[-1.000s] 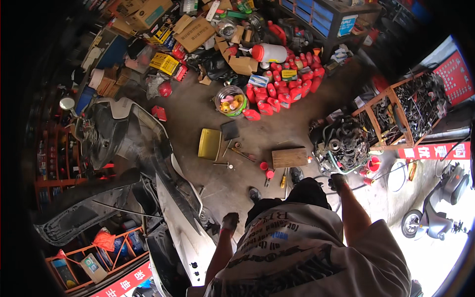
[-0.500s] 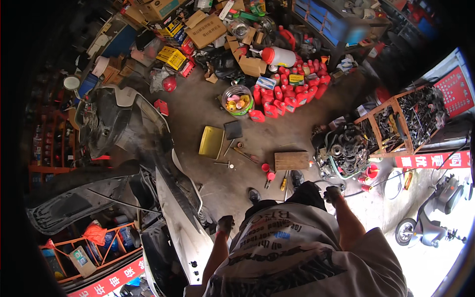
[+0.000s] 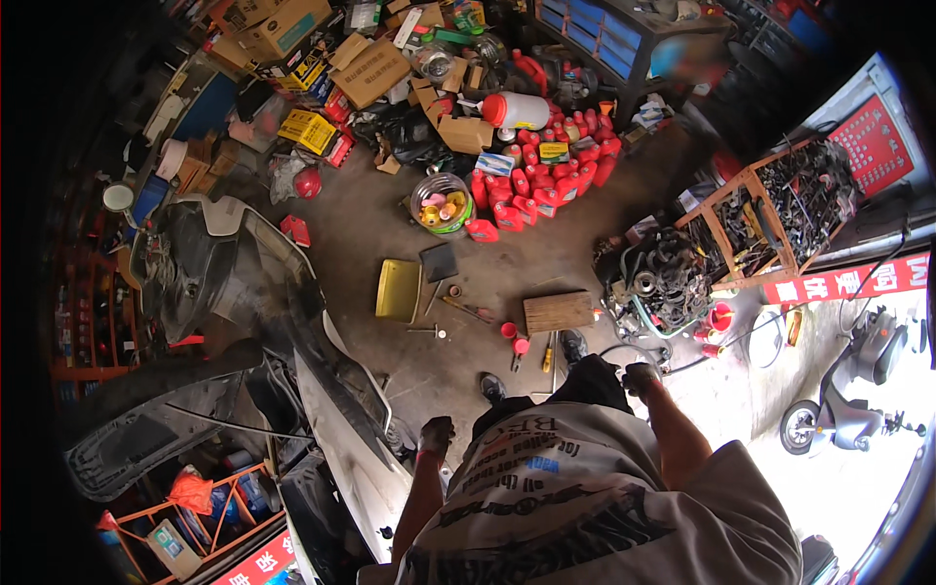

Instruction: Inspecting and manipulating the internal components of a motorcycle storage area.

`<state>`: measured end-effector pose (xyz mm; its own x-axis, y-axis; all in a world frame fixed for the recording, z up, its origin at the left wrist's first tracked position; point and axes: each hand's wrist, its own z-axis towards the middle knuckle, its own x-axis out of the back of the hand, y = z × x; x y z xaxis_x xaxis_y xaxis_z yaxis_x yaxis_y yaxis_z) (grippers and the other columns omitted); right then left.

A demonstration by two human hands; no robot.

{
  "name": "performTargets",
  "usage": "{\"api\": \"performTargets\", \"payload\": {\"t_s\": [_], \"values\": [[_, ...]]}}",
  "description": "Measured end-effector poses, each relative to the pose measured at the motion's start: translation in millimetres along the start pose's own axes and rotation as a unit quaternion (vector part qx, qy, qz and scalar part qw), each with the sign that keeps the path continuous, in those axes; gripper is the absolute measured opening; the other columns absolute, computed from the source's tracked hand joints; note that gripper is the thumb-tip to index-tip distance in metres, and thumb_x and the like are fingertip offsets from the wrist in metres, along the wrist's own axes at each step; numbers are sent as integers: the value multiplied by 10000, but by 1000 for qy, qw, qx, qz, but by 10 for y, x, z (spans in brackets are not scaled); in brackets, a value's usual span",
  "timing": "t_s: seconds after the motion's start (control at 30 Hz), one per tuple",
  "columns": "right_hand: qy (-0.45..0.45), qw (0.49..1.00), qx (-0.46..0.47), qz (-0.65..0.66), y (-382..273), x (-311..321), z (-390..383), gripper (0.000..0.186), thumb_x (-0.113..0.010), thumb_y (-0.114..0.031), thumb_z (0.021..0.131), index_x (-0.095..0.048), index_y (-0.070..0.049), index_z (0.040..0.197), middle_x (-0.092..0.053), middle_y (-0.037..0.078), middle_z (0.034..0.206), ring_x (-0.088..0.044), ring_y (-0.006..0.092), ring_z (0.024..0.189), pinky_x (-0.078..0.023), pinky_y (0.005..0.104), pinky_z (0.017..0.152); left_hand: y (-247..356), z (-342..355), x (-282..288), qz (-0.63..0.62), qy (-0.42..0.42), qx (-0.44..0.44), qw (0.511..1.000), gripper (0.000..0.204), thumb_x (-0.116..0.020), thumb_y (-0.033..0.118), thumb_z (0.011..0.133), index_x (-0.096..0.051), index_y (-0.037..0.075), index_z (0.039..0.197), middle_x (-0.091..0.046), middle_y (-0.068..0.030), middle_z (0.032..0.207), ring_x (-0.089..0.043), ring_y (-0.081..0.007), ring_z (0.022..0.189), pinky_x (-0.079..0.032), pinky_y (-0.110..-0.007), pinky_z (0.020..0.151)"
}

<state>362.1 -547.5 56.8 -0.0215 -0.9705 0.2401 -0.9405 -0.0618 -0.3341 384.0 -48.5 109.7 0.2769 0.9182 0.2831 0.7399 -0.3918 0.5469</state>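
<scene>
Right hand lower — scooter black-and-white

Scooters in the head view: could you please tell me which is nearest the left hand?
The large white-and-black scooter, just left of the left hand; the grey scooter stands at the picture's far right, in bright light.

- Large white-and-black motor scooter: lengthwise, its pale side just left of the left hand; long black seat-like panel juts leftward.
- Thin black flexible hose or cable: curves off rightward near the right hand; contact unclear.
</scene>
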Motion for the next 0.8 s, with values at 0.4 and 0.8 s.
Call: {"api": "performTargets", "payload": {"t_s": [0.4,0.8], "values": [[-28,950,117,-288,-27,30,127,121,-531,-141,748,-600,-41,749,-576,79,636,-563,170,507,-433,297,415,-168,-165,-73,-54,33,74,995,253,-484,301,759,-575,65,772,-568,-32,687,-539,-124,582,-428,-269,508],[-21,916,136,-377,-467,-101,-61,137,-575,-173,707,-631,-57,754,-613,85,654,-606,190,554,-460,320,465,-166,-144,-61,-73,29,29,996,266,-531,304,769,-569,57,862,-573,-53,733,-548,-146,612,-426,-275,514]]}}
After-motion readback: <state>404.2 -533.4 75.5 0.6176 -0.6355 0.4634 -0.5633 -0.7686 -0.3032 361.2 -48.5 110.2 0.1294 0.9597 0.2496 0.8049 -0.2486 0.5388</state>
